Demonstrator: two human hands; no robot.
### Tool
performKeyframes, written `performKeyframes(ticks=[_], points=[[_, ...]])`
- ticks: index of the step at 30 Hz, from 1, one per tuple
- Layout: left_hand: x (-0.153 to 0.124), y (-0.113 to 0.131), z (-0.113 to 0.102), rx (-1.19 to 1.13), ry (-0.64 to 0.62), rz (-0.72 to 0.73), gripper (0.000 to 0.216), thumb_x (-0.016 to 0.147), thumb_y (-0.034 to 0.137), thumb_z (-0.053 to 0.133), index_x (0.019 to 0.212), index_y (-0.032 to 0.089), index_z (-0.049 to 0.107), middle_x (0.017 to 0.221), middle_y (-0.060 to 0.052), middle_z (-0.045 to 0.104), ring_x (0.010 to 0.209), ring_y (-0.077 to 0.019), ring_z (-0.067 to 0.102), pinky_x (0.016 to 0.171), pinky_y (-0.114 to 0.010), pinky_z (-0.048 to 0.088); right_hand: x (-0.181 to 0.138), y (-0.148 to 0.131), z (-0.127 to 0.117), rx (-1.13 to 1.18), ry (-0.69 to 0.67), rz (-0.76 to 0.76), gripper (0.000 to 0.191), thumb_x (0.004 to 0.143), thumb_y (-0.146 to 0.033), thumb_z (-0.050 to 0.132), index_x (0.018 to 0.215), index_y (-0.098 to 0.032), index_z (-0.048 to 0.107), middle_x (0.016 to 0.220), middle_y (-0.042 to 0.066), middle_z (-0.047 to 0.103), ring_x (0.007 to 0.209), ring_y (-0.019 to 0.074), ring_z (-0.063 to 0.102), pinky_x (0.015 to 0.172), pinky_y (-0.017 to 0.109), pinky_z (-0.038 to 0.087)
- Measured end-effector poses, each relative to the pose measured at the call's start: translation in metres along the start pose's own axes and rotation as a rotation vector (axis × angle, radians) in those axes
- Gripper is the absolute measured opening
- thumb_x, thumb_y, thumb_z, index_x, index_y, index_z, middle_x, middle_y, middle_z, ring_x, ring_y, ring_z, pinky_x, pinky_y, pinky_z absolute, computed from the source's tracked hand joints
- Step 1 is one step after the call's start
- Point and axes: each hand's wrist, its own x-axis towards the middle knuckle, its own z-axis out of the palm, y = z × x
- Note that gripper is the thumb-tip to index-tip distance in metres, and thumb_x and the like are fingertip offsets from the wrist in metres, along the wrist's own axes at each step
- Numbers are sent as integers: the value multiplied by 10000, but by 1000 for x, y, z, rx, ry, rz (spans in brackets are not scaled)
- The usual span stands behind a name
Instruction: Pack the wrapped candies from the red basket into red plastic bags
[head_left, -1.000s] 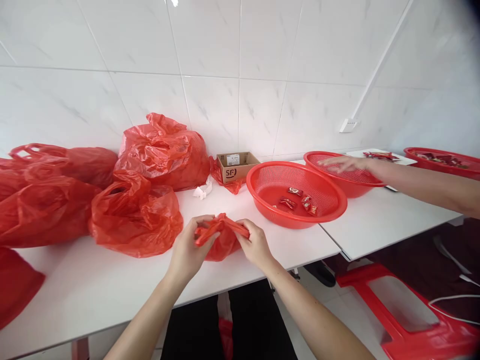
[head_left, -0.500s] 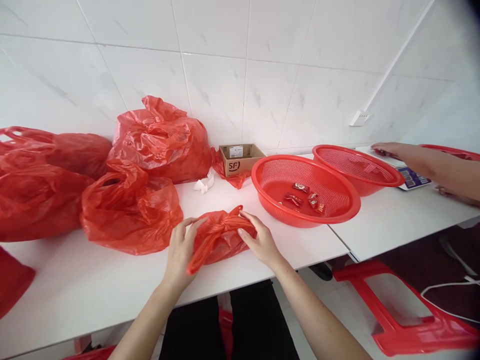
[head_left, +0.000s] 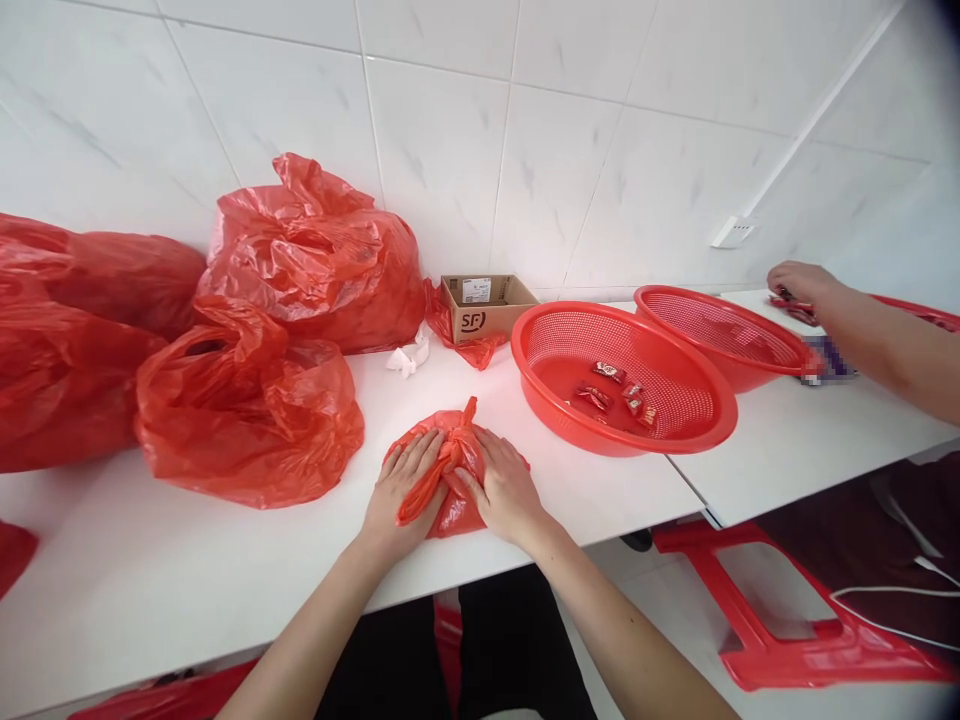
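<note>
A small knotted red plastic bag (head_left: pixel 456 470) lies on the white table (head_left: pixel 187 570) in front of me. My left hand (head_left: pixel 401 490) rests on its left side with the fingers laid over it, and one twisted handle runs out over that hand. My right hand (head_left: pixel 504 485) presses flat on the bag's right side. Both hands have their fingers stretched out on the bag rather than gripping it.
Several large stuffed red bags (head_left: pixel 247 400) crowd the left and back of the table. A small cardboard box (head_left: pixel 487 305) stands by the wall. A red basket (head_left: pixel 622 375) holds a few wrapped candies; a second basket (head_left: pixel 720 335) is behind it. Another person's arm (head_left: pixel 862 330) reaches in at the right.
The small bag went from being held up between my hands to lying on the table. My hands now press flat on it. The other person's hand moved right, away from the baskets.
</note>
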Motion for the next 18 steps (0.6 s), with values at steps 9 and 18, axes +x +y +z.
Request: performKeyframes(ticks=[9,18], points=[[-2,18,-24,-255,39,-98,518,969,317,392,1484,336,334,1520,-63,410,1392,-268,371,1130,-534,316,10,1,-23,432,-56,86,467,980,-521,349,1285,-260,589,1275,70,634,1266,257,515,1076,478,370],[-22,47,-46,-392,53,-51,372,947,237,453,1265,362,600,1475,-41,413,1364,-264,384,1113,-510,345,69,-7,-29,924,-118,322,320,756,-484,672,728,-167,650,716,-1,658,724,158,615,714,272,466]])
